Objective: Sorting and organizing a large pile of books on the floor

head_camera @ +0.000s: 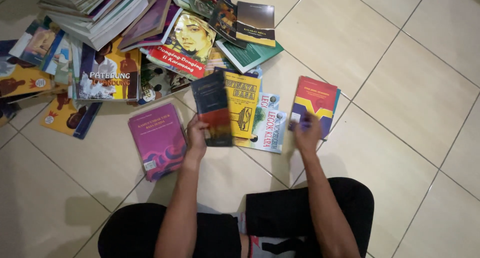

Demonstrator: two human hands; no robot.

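On floor – left hand (196, 136) w/ 1 dark book (212, 108).

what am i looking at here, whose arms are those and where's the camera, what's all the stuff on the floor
There is one picture, from a camera worn on a person's head, looking down. The two bare arms are that person's own; they sit on a tiled floor. The left hand holds a dark book up off the floor. The right hand rests on a purple and yellow book lying apart to the right. Near the left hand lie a magenta book and a yellow book. Further back, a loose heap of books is spread out.
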